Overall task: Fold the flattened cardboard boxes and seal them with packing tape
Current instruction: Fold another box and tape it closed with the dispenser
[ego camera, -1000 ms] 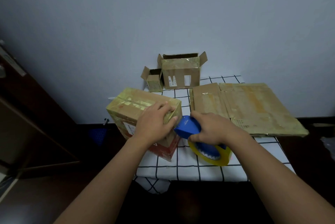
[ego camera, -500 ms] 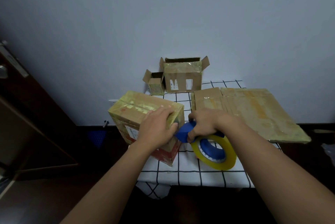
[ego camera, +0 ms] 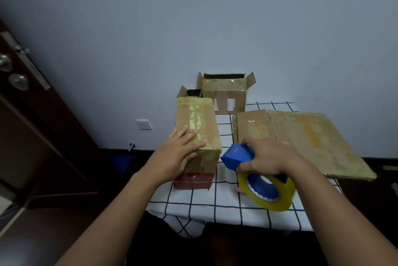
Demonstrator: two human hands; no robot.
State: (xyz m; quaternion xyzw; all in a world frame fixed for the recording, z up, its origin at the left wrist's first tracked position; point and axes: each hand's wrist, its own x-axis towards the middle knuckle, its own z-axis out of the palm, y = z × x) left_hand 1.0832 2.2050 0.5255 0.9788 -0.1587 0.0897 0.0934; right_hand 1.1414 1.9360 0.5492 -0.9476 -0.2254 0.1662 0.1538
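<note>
The folded box (ego camera: 197, 136) stands near the left edge of the worktop (ego camera: 215, 199), its long top face carrying a strip of yellowish tape down the middle. The left hand (ego camera: 179, 155) lies flat on the near end of that top, fingers straight and spread, pressing rather than gripping. The right hand (ego camera: 270, 159) is wrapped round the blue tape dispenser (ego camera: 235, 157), just beside the box's near right corner, with the yellow tape roll (ego camera: 268, 191) hanging below it. To finish this seam well, the flat hand should likely smooth the tape outward toward the near edge so the end sticks over the corner, while keeping the box from sliding on the checked cloth. The dispenser's toothed end should be kept clear of the pressing fingers. Any fresh strip would best start on the near side face and be pulled taut along the seam. The flattened boxes (ego camera: 301, 136) lie stacked to the right, awaiting folding, and two open boxes (ego camera: 224, 95) stand by the wall.
</note>
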